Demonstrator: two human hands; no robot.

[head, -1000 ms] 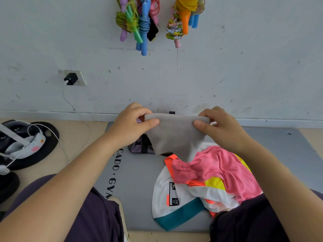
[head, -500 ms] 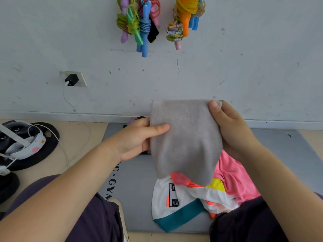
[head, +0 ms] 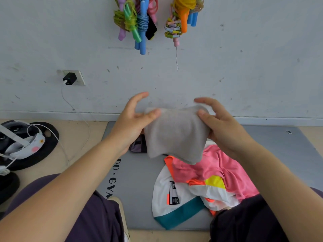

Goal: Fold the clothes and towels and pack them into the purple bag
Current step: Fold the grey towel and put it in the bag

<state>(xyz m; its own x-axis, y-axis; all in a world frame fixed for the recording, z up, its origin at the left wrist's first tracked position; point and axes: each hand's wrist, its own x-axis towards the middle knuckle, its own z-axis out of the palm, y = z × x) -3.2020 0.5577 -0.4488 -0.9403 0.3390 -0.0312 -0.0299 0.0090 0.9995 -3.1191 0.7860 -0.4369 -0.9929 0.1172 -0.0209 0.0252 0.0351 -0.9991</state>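
Note:
A small grey towel [head: 174, 135] hangs folded in the air between both hands, above the grey mat [head: 136, 179]. My left hand [head: 132, 123] pinches its upper left corner with thumb and a finger while the index finger sticks up. My right hand [head: 222, 126] grips the upper right edge, thumb in front. Behind the towel a bit of the purple bag [head: 138, 145] shows, mostly hidden. A crumpled pink shirt [head: 216, 170] and a white garment with teal hem [head: 174, 203] lie on the mat below.
The wall [head: 244, 67] stands right behind the mat, with bundled jump ropes [head: 139, 20] hanging overhead. A socket with a black charger [head: 70, 78] and its white cable sits at left. A headset [head: 22, 144] rests on black discs on the floor left. My knees frame the mat.
The towel was raised and hung long half a second ago; now it is lower and shorter, folded over. My left hand shifted from the towel's left side up to its top corner.

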